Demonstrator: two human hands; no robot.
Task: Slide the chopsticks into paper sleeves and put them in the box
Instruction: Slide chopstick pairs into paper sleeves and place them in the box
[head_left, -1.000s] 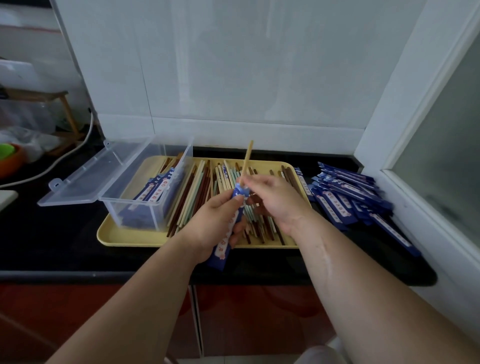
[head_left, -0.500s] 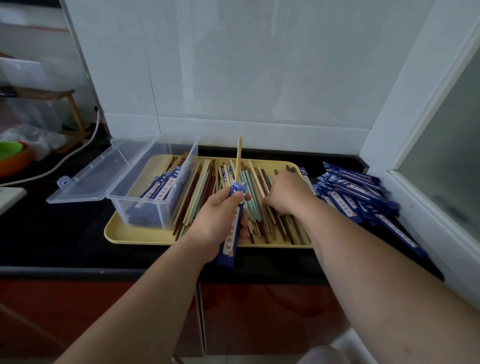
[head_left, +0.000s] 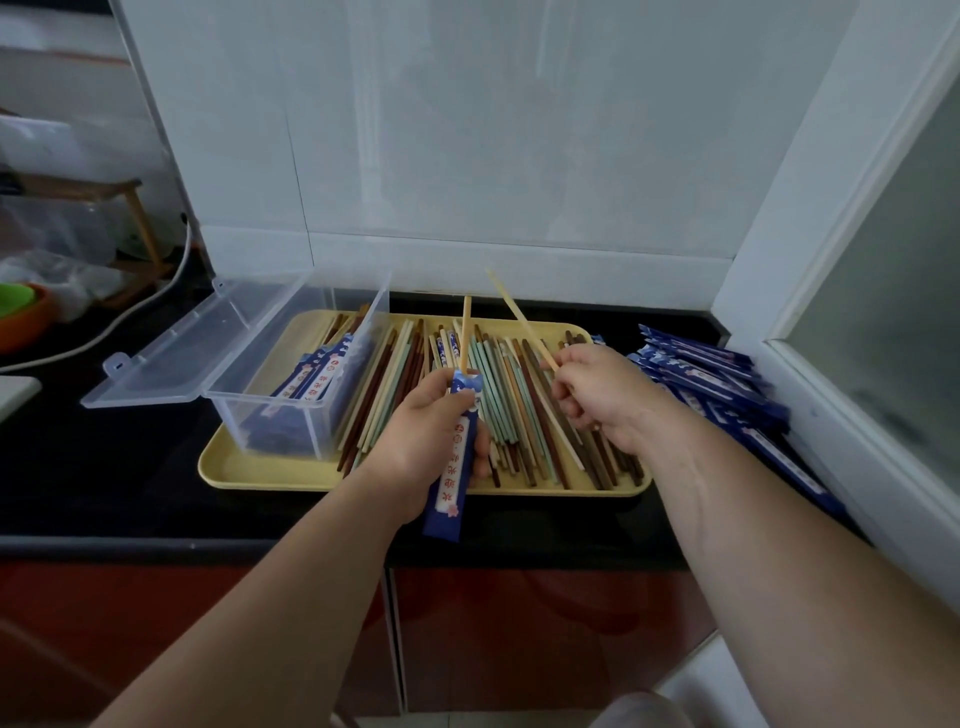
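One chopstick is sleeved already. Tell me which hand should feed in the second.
Right. The right hand pinches a loose pale chopstick, raised to the right of the sleeve; the left hand grips that sleeve and should just steady it.

White tiled wall (head_left: 467, 130), black counter (head_left: 104, 483) (dim)

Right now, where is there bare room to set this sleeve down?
Bare black counter lies left of the yellow tray, before the box lid. A narrow strip runs along the tray's front rim. Crowded: loose chopsticks fill the tray beside the clear box; the sleeve pile covers the right end.
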